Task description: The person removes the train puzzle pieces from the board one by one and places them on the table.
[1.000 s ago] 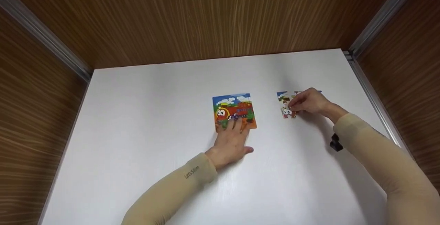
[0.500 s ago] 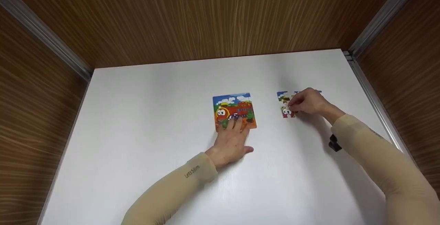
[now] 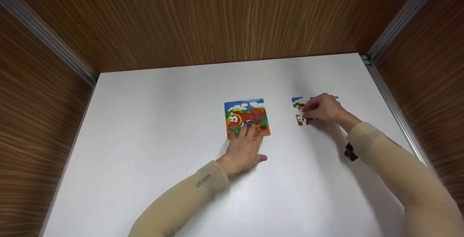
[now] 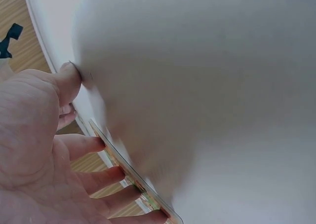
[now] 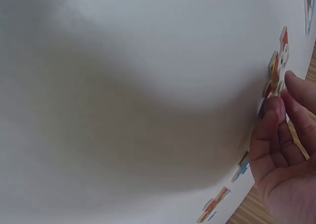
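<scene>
My left hand (image 3: 243, 152) lies flat with straight fingers on the lower part of a colourful train puzzle (image 3: 244, 115), its thumb spread on the table. In the left wrist view the fingertips touch the face of the puzzle board (image 4: 136, 177). To the right, my right hand (image 3: 325, 108) pinches a small jigsaw piece between thumb and fingers; the fingertips hide most of it. Close by lies a red and white piece with cartoon eyes (image 3: 299, 120), and above it a blue and white piece (image 3: 297, 102). In the right wrist view the piece with eyes (image 5: 284, 51) sits beside the fingertips.
More loose pieces lie partly behind the right hand, among them a blue one (image 5: 242, 166) and an orange one (image 5: 215, 204). A small black object (image 3: 350, 152) shows under the right sleeve. Wood-grain panels (image 3: 232, 19) enclose the white table (image 3: 163, 121).
My right hand has shifted slightly left. The pieces by its fingertips have moved a little, and a gap shows between the upper piece and the one with eyes. The left hand has stayed still.
</scene>
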The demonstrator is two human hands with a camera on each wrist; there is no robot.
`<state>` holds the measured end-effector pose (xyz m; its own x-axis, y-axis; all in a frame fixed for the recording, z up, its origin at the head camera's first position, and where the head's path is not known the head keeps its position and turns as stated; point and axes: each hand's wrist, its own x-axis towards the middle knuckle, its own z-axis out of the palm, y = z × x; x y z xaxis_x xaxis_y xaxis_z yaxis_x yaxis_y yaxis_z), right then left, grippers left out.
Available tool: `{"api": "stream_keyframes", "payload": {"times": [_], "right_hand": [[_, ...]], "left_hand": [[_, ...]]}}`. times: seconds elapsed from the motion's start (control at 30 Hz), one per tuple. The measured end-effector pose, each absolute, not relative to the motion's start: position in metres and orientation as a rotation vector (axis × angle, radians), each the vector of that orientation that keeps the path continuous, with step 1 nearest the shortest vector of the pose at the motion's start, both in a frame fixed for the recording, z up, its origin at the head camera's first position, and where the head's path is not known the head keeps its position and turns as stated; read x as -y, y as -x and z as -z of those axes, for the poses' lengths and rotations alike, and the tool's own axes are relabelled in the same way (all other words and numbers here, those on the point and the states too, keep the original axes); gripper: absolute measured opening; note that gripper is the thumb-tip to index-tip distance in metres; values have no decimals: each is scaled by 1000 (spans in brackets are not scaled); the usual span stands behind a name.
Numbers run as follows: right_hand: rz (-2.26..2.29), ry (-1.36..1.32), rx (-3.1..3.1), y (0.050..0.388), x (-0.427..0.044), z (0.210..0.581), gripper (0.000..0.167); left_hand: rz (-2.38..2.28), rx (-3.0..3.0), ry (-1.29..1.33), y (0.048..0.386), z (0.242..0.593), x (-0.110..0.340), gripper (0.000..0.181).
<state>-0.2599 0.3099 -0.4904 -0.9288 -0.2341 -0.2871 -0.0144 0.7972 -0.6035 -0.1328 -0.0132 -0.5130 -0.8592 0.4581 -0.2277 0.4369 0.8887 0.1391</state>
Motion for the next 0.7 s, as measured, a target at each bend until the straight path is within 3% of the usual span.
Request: {"api": "stream_keyframes", "payload": {"times": [0.37, 0.7], "right_hand": [[972, 357, -2673, 265, -262, 478, 21], [1006, 458, -2607, 268, -200, 479, 33]], "left_hand": [[-102, -2781, -661, 134, 513, 12, 91], [-128, -2767, -674, 132, 511, 11, 90]]}}
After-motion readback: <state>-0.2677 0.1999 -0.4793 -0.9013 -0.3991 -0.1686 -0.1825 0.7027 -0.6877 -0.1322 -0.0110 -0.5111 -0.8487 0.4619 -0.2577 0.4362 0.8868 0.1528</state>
